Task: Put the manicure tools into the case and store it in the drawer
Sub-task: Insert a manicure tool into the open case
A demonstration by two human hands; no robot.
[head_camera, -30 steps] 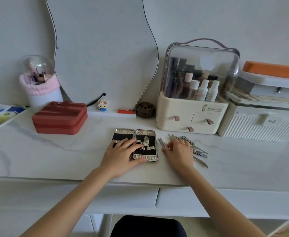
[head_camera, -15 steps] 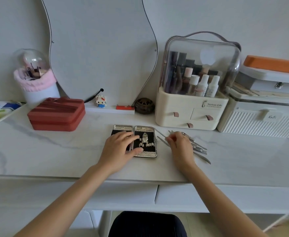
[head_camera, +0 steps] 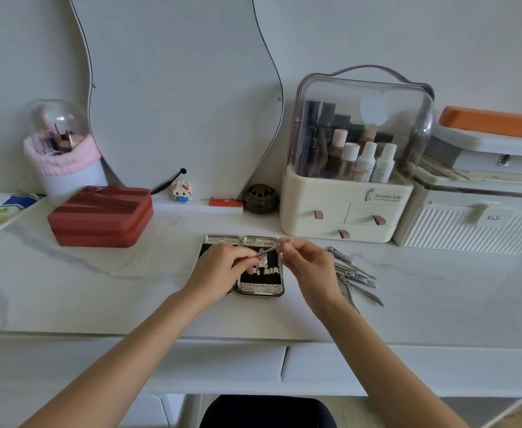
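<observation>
A silver manicure case [head_camera: 261, 288] lies open flat on the white marble desk, its black lining showing metal holders. Both hands hover over it holding one thin metal tool [head_camera: 267, 251]. My left hand [head_camera: 219, 273] pinches the tool's lower left end and covers most of the case's left half. My right hand [head_camera: 310, 267] pinches its upper right end. Several more steel manicure tools [head_camera: 354, 274], clippers among them, lie in a loose pile just right of my right hand. Two closed desk drawers [head_camera: 231, 362] sit under the front edge.
A red zipped pouch [head_camera: 100, 216] sits at the left. A cream cosmetics organiser [head_camera: 346, 208] with a clear dome stands behind the tools, white storage boxes [head_camera: 469, 223] to its right. A brush holder [head_camera: 63, 162], a curved mirror [head_camera: 176, 88] and small trinkets line the wall.
My right hand has lifted one thin tool off the pile and brought it over the case. My left hand rose from the case's left half and took the tool's other end.
</observation>
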